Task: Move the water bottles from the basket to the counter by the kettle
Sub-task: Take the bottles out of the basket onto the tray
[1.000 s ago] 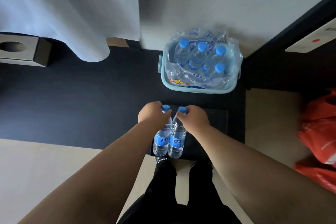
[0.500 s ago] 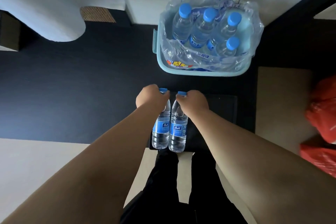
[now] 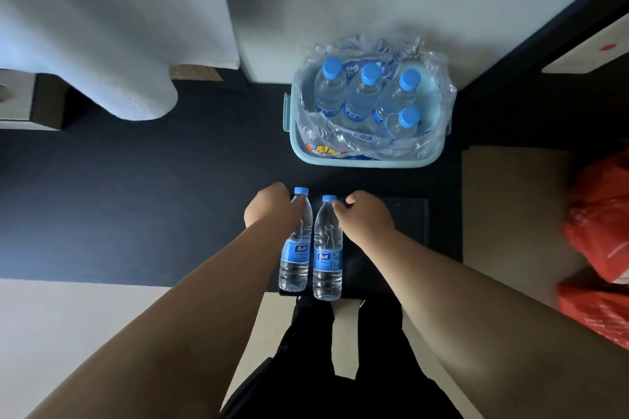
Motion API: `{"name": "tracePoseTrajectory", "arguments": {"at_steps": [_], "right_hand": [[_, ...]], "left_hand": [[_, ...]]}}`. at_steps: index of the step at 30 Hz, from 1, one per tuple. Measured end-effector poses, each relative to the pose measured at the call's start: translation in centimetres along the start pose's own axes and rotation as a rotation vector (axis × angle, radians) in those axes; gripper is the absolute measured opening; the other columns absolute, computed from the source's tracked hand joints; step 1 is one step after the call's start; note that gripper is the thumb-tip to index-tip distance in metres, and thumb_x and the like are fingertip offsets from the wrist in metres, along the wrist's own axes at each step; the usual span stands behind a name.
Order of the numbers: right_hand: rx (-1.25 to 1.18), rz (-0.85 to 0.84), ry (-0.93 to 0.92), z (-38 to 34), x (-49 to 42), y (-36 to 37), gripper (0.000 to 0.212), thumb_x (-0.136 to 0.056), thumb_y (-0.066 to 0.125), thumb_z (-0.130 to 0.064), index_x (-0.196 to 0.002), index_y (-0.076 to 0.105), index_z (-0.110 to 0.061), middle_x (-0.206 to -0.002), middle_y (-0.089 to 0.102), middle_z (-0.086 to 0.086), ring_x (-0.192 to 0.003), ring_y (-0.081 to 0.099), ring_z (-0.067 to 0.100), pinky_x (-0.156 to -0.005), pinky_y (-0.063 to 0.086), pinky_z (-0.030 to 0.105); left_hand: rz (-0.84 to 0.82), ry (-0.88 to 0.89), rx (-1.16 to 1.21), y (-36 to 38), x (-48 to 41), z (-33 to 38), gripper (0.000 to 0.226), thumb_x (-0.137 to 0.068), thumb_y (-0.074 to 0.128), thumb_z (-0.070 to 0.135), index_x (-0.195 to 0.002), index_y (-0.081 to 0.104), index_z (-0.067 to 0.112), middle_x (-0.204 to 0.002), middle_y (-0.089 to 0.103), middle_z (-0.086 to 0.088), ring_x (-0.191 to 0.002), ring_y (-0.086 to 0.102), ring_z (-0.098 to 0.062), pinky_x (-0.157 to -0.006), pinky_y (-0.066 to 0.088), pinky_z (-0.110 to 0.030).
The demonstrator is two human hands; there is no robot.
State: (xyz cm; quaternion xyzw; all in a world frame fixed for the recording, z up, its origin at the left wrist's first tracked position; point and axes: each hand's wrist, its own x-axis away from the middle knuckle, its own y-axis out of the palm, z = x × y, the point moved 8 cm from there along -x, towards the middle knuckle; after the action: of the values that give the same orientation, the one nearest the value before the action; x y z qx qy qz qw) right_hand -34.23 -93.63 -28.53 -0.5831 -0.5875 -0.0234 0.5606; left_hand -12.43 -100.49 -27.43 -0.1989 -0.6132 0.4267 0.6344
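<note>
Both hands hang low in front of the person's black-trousered legs (image 3: 326, 367), each carrying a bottle by the neck. The left hand (image 3: 270, 211) is curled round the neck of the left bottle (image 3: 295, 258), just under its blue cap; its fingers are hidden behind the knuckles, so how tightly they close cannot be made out. The right hand (image 3: 366, 218) pinches the neck of the right bottle (image 3: 327, 258) with its fingertips, the rest of the grip turned away from the camera. The two bottles hang upright, side by side and nearly touching, blue labels facing up; whether their bases rest on anything cannot be told. A dark mat (image 3: 391, 248) lies beneath them, mostly covered by the arms.

Farther off, on the dark floor (image 3: 136, 197), sits the pale teal basket (image 3: 367, 163), against the white wall. Four more bottles (image 3: 360, 95) stand in it, wrapped in torn, crumpled clear plastic (image 3: 340, 133) that blurs their lower halves and any printing.

At the right edge a red plastic bag (image 3: 599, 241) is cut off. At the left, a white curtain (image 3: 102, 44) falls to the floor, and a box with a round hole (image 3: 30, 102) is only partly in view. No kettle or table shows.
</note>
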Motion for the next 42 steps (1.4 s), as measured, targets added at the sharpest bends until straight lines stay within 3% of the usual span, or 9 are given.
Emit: {"name": "tracePoseTrajectory", "arguments": {"at_steps": [6, 9, 13, 17, 22, 26, 30, 37, 42], "right_hand": [[0.008, 0.081, -0.084, -2.2, 1.9, -6.5, 0.049, -0.093, 0.06, -0.058, -0.128, 0.063, -0.022, -0.107, 0.069, -0.005, -0.081, 0.059, 0.011, -0.072, 0.046, 0.029], [0.025, 0.137, -0.138, -3.8, 3.2, -10.1, 0.047, -0.093, 0.058, -0.059, -0.124, 0.065, -0.023, -0.112, 0.069, -0.005, -0.097, 0.065, 0.016, -0.074, 0.046, 0.029], [0.031, 0.217, -0.211, -5.9, 4.5, -14.7, 0.047, -0.094, 0.055, -0.06, -0.123, 0.066, -0.024, -0.118, 0.069, -0.005, -0.105, 0.067, 0.018, -0.075, 0.05, 0.031], [0.045, 0.29, -0.235, -7.3, 4.7, -18.9, 0.043, -0.094, 0.055, -0.06, -0.119, 0.065, -0.026, -0.113, 0.07, -0.002, -0.097, 0.067, 0.022, -0.072, 0.047, 0.031], [0.107, 0.352, -0.296, -9.8, 3.5, -22.4, 0.037, -0.094, 0.057, -0.054, -0.119, 0.062, -0.027, -0.093, 0.063, -0.006, -0.089, 0.064, 0.02, -0.064, 0.041, 0.03], [0.141, 0.371, -0.335, -11.8, 1.6, -23.1, 0.036, -0.094, 0.055, -0.054, -0.12, 0.059, -0.029, -0.092, 0.065, -0.007, -0.085, 0.062, 0.018, -0.06, 0.04, 0.031], [0.203, 0.364, -0.37, -13.2, -0.5, -22.3, 0.04, -0.094, 0.055, -0.047, -0.129, 0.056, -0.026, -0.102, 0.069, -0.002, -0.093, 0.066, 0.023, -0.063, 0.043, 0.033], [0.358, 0.289, -0.299, -14.5, -3.6, -19.8, 0.039, -0.101, 0.055, -0.039, -0.133, 0.048, -0.017, -0.107, 0.068, 0.006, -0.091, 0.068, 0.028, -0.074, 0.055, 0.039], [0.431, 0.324, -0.266, -14.7, -4.0, -19.2, 0.03, -0.104, 0.053, -0.025, -0.132, 0.048, -0.015, -0.103, 0.069, 0.009, -0.091, 0.069, 0.03, -0.063, 0.045, 0.036]], "left_hand": [[0.046, 0.105, 0.028, -5.7, 2.1, 3.7, 0.03, -0.084, 0.059, 0.06, -0.094, 0.06, 0.032, -0.083, 0.065, 0.013, -0.076, 0.067, -0.017, -0.065, 0.051, -0.031], [0.098, 0.164, 0.047, -9.5, 3.6, 6.2, 0.032, -0.082, 0.054, 0.06, -0.086, 0.059, 0.029, -0.077, 0.066, 0.013, -0.066, 0.066, -0.014, -0.06, 0.051, -0.029], [0.158, 0.238, 0.036, -14.0, 4.9, 9.5, 0.028, -0.083, 0.054, 0.06, -0.094, 0.059, 0.034, -0.081, 0.066, 0.014, -0.066, 0.063, -0.01, -0.058, 0.048, -0.027], [0.186, 0.291, 0.026, -17.2, 5.0, 12.6, 0.035, -0.082, 0.053, 0.06, -0.106, 0.061, 0.036, -0.088, 0.071, 0.009, -0.069, 0.071, -0.02, -0.068, 0.057, -0.032], [0.241, 0.352, -0.04, -19.1, 3.8, 16.1, 0.04, -0.081, 0.053, 0.052, -0.114, 0.061, 0.033, -0.1, 0.07, 0.006, -0.079, 0.062, -0.021, -0.07, 0.055, -0.034], [0.267, 0.392, -0.074, -19.2, 2.0, 17.9, 0.051, -0.085, 0.053, 0.055, -0.131, 0.055, 0.034, -0.115, 0.068, 0.006, -0.082, 0.058, -0.02, -0.064, 0.045, -0.032], [0.266, 0.426, -0.107, -18.5, -0.2, 18.9, 0.048, -0.087, 0.056, 0.053, -0.13, 0.053, 0.031, -0.115, 0.068, 0.005, -0.094, 0.066, -0.024, -0.067, 0.045, -0.032], [0.241, 0.453, -0.132, -16.2, -3.1, 18.8, 0.041, -0.093, 0.059, 0.048, -0.131, 0.051, 0.035, -0.111, 0.068, 0.003, -0.079, 0.053, -0.022, -0.063, 0.04, -0.031], [0.253, 0.458, -0.07, -15.5, -3.4, 18.3, 0.02, -0.094, 0.055, 0.036, -0.113, 0.053, 0.03, -0.09, 0.065, 0.002, -0.062, 0.053, -0.02, -0.052, 0.034, -0.029]]}}
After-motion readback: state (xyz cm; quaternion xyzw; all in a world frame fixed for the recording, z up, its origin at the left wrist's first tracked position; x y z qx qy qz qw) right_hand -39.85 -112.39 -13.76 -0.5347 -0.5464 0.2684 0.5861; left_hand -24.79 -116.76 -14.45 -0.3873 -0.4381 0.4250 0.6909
